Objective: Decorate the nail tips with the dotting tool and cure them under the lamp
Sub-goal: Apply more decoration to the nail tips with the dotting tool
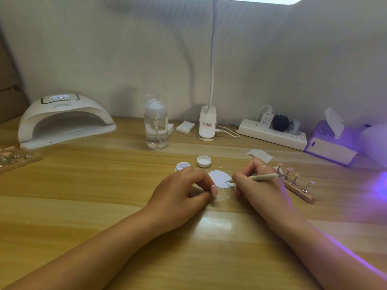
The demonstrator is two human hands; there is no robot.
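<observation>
Wooden table (104, 185): I am watching it running up to a grey padded wall, with both hands meeting near the middle.
White patch (218, 178): lying between the hands, with an open jar (182, 166) at its ten o'clock and a loose lid (203, 161) at twelve.
Dotting tool (262, 177): its tip is touching the patch's right edge, and the shaft is pointing off toward three o'clock.
Nail tips (295, 176): sitting on a wooden stand (297, 190) just beside the right hand, at its three o'clock.
Lamp (62, 120): standing well apart, at ten o'clock.
Risk, overload: I am judging that the tip may be taking on too much white, which would blob on a nail tip.
Risk, stand: the tool's rear end is hovering near the closest nail tip (a careless swing could knock it).
Right hand (257, 185): fingers are pinching the tool like a pen.
Left hand (180, 191): resting on the table with fingers curling in and thumb meeting forefinger. I cannot tell whether they are holding anything.
</observation>
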